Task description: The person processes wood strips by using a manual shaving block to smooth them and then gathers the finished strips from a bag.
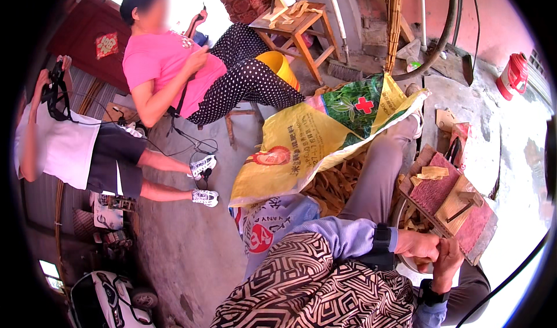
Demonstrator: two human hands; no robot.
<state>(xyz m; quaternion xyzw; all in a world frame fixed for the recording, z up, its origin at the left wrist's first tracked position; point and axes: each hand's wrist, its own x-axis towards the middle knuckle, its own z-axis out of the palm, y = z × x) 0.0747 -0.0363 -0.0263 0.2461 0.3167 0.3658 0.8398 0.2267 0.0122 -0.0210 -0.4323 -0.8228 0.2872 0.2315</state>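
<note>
My left hand (pixel 419 245) and my right hand (pixel 448 263) meet close together at the lower right, both with fingers curled. Whatever they hold between them is hidden by the fingers. Just beyond them lies a wooden board (pixel 455 203) with rough reddish pads (pixel 476 226) on it. A small wooden piece with a thin dark rod (pixel 461 211) sits on the bare wood. Pale wood pieces (pixel 432 172) rest on the far reddish pad. Curled wood strips (pixel 411 219) lie beneath the board, beside a round rim partly hidden by my hands.
A yellow printed sack (pixel 290 148) lies by my leg, with many brown strips (pixel 342 180) next to it. Across from me sits a person in a pink shirt (pixel 142 61); another person stands left. A wooden stool (pixel 307 29) bears strips. A red bucket (pixel 512 75) stands far right.
</note>
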